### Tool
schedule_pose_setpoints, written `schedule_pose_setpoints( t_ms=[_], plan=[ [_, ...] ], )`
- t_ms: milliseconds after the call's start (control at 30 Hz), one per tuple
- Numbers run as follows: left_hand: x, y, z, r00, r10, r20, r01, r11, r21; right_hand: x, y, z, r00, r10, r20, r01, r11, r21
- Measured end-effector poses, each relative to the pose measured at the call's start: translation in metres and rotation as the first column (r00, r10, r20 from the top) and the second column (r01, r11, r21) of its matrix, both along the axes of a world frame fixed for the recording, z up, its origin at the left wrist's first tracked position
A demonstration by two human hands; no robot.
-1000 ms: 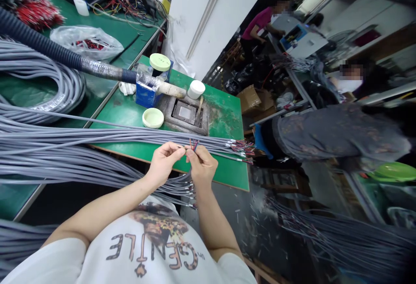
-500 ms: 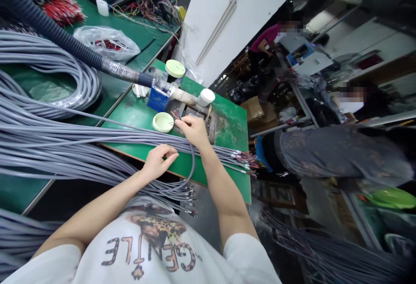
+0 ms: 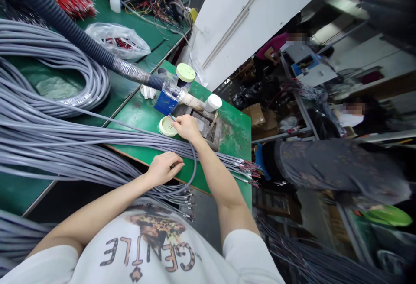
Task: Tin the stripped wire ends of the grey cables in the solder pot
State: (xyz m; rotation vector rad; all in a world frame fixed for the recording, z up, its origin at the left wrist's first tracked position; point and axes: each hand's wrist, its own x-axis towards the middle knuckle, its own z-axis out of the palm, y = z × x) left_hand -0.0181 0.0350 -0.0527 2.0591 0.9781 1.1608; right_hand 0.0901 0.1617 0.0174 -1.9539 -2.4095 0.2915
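My right hand [image 3: 186,127] is closed on the end of a grey cable [image 3: 195,169], which loops down from it beside my forearm. Thin coloured wires [image 3: 171,116] poke out past the fingertips, just above a shallow pale green pot [image 3: 167,127]. Dark thin strands show inside the pot's rim. My left hand [image 3: 165,168] hovers or rests at the near bench edge, beside the bundle of grey cables [image 3: 146,139]. Its fingers are loosely curled, the thumb stands apart, and nothing shows between them.
A ribbed hose [image 3: 94,54] ends near a blue box [image 3: 165,101] and white jar [image 3: 213,102]. Stripped cable ends [image 3: 250,169] lie along the bench's right side. A large cable coil [image 3: 94,89] and plastic bag of small parts [image 3: 120,41] lie left. Other people stand right.
My right hand has lowered the wire ends closer to the pale green pot. The left hand keeps nearly the same place by the cables. The whole view has shifted slightly.
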Motion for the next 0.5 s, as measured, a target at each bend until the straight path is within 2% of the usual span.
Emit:
schedule_pose_setpoints(
  t_ms=[133,267,367,500],
  plan=[
    [0.0,0.0,0.0,1.0,0.0,-0.006,0.0,1.0,-0.015,0.004,-0.003,0.008,1.0,0.026,-0.012,-0.026,1.0,0.016],
    [-0.001,0.001,0.0,1.0,0.0,-0.005,0.0,0.998,-0.058,0.035,-0.005,0.021,0.998,0.038,-0.054,-0.031,0.991,0.13],
    [0.0,0.001,0.001,1.0,-0.002,-0.006,0.001,0.996,-0.085,0.071,-0.002,0.023,0.999,-0.038,-0.006,0.038,0.978,0.203],
    [0.001,0.001,0.0,1.0,-0.002,-0.025,0.0,0.996,-0.092,0.105,0.005,0.009,0.98,-0.176,0.089,0.155,0.967,0.2]
  ],
)
